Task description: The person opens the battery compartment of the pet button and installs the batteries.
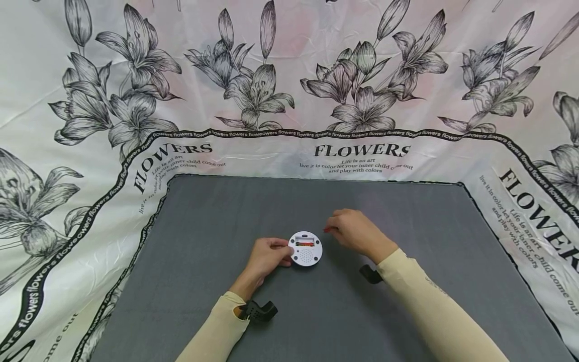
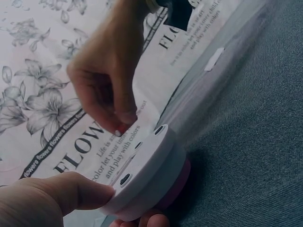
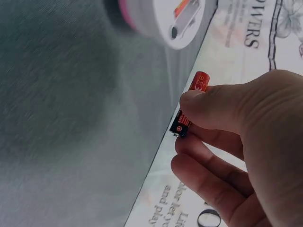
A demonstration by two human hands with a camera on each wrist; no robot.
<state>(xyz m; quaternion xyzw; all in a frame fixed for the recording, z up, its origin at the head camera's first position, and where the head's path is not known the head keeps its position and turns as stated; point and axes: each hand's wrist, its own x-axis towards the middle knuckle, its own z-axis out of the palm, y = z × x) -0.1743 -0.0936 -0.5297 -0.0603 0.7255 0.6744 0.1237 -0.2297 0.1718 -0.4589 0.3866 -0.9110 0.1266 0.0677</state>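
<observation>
A round white device with a pink lower part lies face down near the middle of the grey surface, its battery compartment uncovered. Inside that compartment sits a red battery, beside a vacant slot. My left hand grips the device's left edge, thumb on top and fingers below. To the right of the device, my right hand is raised and pinches a second battery, red and black, between thumb and fingers. In the right wrist view, the battery's black end, marked plus, points down toward the lower left.
A small white piece lies on the grey surface in the left wrist view. Beyond the grey area's border is a white flower-printed cloth. Each wrist carries a black camera mount.
</observation>
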